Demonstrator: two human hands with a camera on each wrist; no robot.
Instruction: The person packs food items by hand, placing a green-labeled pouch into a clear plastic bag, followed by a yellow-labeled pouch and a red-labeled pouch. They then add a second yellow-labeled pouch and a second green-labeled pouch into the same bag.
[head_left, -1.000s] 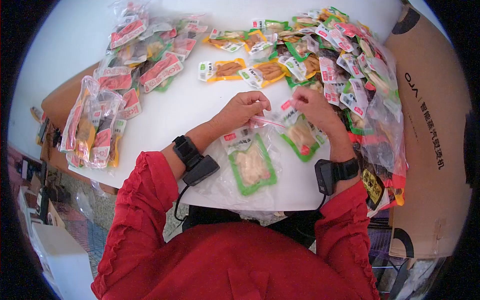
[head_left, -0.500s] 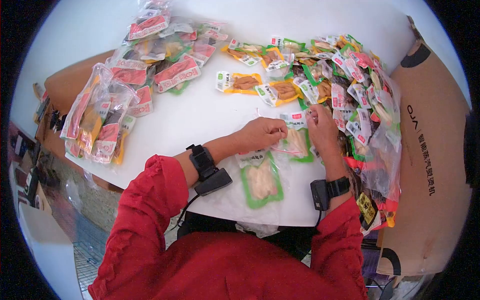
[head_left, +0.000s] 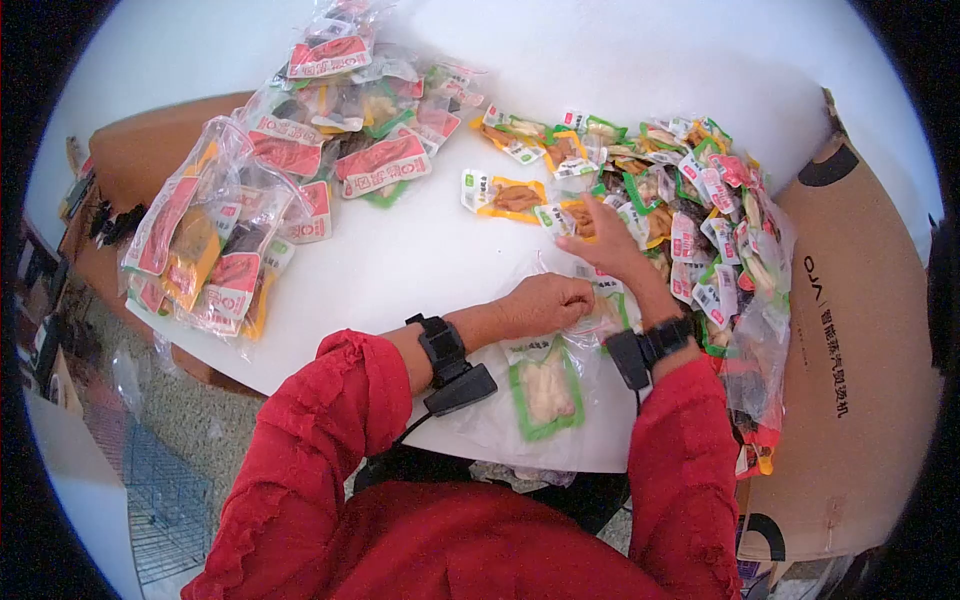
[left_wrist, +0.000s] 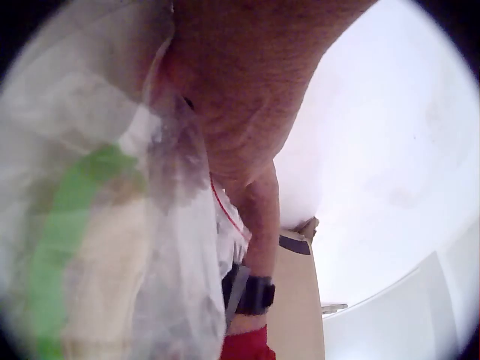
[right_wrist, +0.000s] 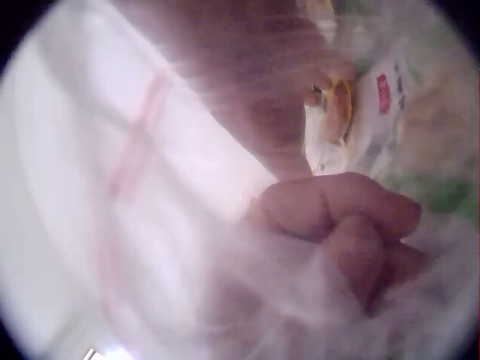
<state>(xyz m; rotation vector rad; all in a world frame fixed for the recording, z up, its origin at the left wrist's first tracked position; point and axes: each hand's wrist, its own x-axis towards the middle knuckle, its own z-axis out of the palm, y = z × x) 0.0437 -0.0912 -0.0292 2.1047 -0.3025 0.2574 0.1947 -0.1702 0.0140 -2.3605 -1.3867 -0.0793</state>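
My left hand [head_left: 545, 305] pinches the edge of a clear zip bag [head_left: 480, 415] near the table's front. Through the film of the bag shows a green-edged food packet [head_left: 548, 388] with pale pieces inside. Another green-edged packet [head_left: 612, 305] lies just right of the left knuckles, partly covered. My right hand [head_left: 612, 245] reaches forward, thumb and fingers apart, over a yellow-edged packet [head_left: 580, 217] of brown pieces. In the right wrist view the curled left fingers [right_wrist: 337, 206] grip the film, which blurs much of that view.
A large pile of small packets [head_left: 715, 190] spreads along the right side. On the left lie several filled clear bags [head_left: 220, 240] with red labels. One more yellow-edged packet [head_left: 505, 197] rests mid-table. A tall cardboard box [head_left: 850, 300] borders the right edge.
My right hand has left the bag and moved forward to the yellow-edged packets, its fingers spreading. My left hand keeps hold of the bag. The head view has shifted.
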